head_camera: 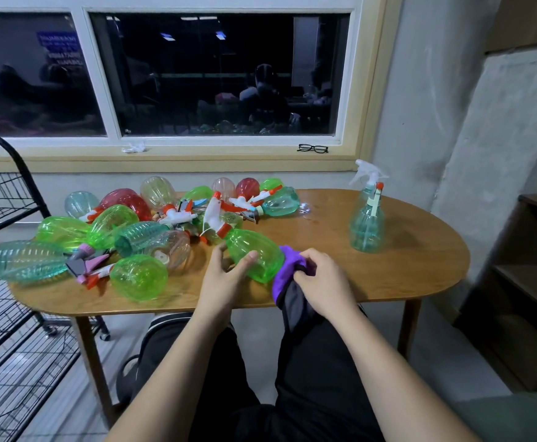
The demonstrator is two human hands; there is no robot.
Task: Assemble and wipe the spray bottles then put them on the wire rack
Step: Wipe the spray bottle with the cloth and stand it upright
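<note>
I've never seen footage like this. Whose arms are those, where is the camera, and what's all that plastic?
No machine here: a person wears one camera on the head, looking down at their own hands. The left hand holds a green spray bottle, trigger head fitted, on its side by the near edge of the wooden table. The right hand grips a purple and grey cloth against the bottle's base. Behind lies a heap of loose bottles and trigger heads; one teal spray bottle stands upright at the right. The black wire rack stands at the left.
</note>
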